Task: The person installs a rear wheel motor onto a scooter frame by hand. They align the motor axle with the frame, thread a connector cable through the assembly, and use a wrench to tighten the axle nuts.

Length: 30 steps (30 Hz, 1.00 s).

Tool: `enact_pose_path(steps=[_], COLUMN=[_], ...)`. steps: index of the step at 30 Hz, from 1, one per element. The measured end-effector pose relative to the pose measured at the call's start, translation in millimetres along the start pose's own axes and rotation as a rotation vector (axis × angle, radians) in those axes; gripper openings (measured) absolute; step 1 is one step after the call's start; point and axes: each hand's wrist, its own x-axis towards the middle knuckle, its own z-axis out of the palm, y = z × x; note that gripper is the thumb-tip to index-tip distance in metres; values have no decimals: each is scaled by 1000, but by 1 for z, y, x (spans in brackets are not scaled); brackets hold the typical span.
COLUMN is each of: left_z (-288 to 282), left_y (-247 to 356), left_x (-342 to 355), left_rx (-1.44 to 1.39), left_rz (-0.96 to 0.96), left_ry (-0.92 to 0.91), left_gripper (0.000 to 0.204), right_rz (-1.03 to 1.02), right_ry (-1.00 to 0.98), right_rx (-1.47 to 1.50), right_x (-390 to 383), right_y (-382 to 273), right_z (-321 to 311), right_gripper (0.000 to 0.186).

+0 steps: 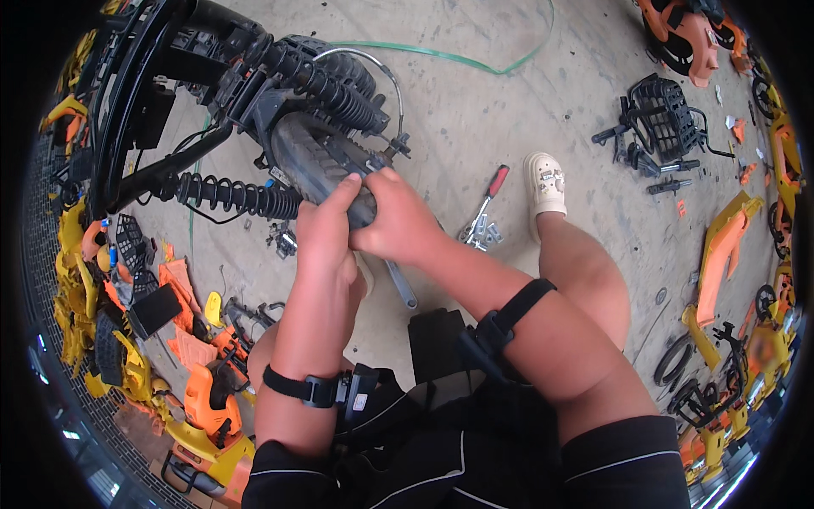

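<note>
A black wheel with a treaded tyre (309, 157) is part of a dark vehicle frame (140, 182) at the upper left. My left hand (326, 222) is closed on the near end of the tyre, thumb stretched along its top. Beside it, my right hand (397, 219) is closed on the tyre's right side, the thumbs close together. From under my right hand sticks out the ring end of a metal wrench (402, 285); whether a hand touches it is hidden. Coil-spring shocks (237, 197) flank the wheel.
A red-handled ratchet (490, 197) lies on the concrete floor by several metal sockets (485, 231), near my shoe (545, 182). A black basket (666, 114) with loose parts lies far right. Orange and yellow body panels (212, 399) pile up on both sides. A green strap (432, 53) crosses the floor.
</note>
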Motion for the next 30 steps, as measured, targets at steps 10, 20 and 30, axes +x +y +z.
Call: enact_pose_path(steps=[10, 20, 30], left_z=[-8, -9, 7], left_y=[13, 8, -18], left_x=[11, 17, 26], left_rx=[-11, -82, -72], left_rz=[-41, -28, 218], left_ry=[-79, -94, 197], left_gripper=[36, 43, 56], right_rz=[3, 248, 392], right_ry=[3, -120, 359], right_rx=[-145, -219, 269], right_x=[-5, -39, -8], right_y=[-16, 4, 21], right_z=[-4, -31, -104], right_gripper=[81, 100, 61])
